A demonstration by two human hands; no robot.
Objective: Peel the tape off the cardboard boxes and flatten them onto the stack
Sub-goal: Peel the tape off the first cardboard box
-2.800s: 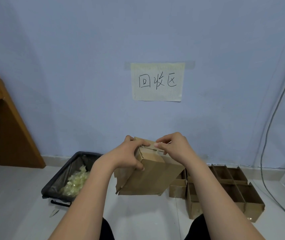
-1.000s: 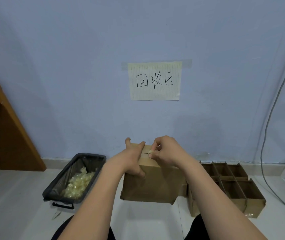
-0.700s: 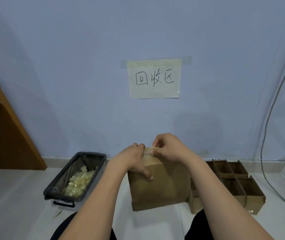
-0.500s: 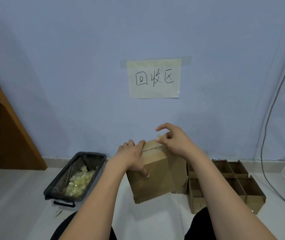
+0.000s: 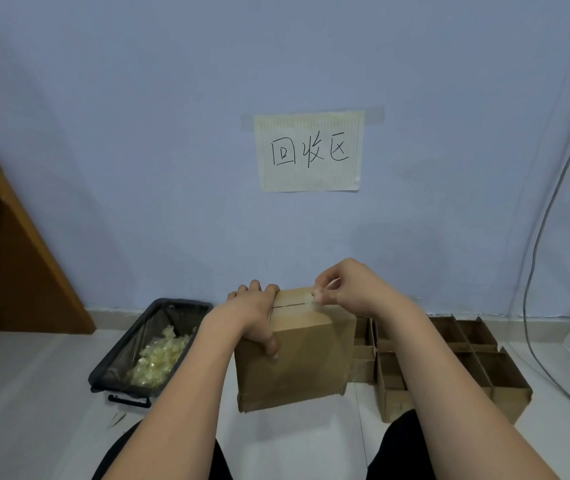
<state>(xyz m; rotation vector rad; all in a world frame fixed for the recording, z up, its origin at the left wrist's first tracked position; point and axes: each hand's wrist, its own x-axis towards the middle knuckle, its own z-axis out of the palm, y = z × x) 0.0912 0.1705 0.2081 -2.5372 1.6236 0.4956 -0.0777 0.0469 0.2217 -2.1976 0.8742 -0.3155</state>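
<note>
Head view: the cardboard box is held upright in the air between the two hands, over the floor and in front of the person's knees. Its top seam runs from the left fingers toward the right fingertips, with a strip of clear tape across it. The left hand grips the box's upper left corner, fingers curled over the top edge and thumb pressed on the near face. The right hand is at the top right edge, thumb and fingertips pinched together on the lifted end of the tape; how much has come free is too small to tell.

In my judgement the step in hand is the peel, barely begun. The next move calls for a steady pull of the pinched end along the seam toward the left hand, kept low to the cardboard so the strip does not tear, while the left grip braces the box.

Below and left of the left hand stands a black bin lined with plastic and holding crumpled tape. Below and right of the right hand lie open divided boxes. Above both, a handwritten paper sign is taped to the wall.
</note>
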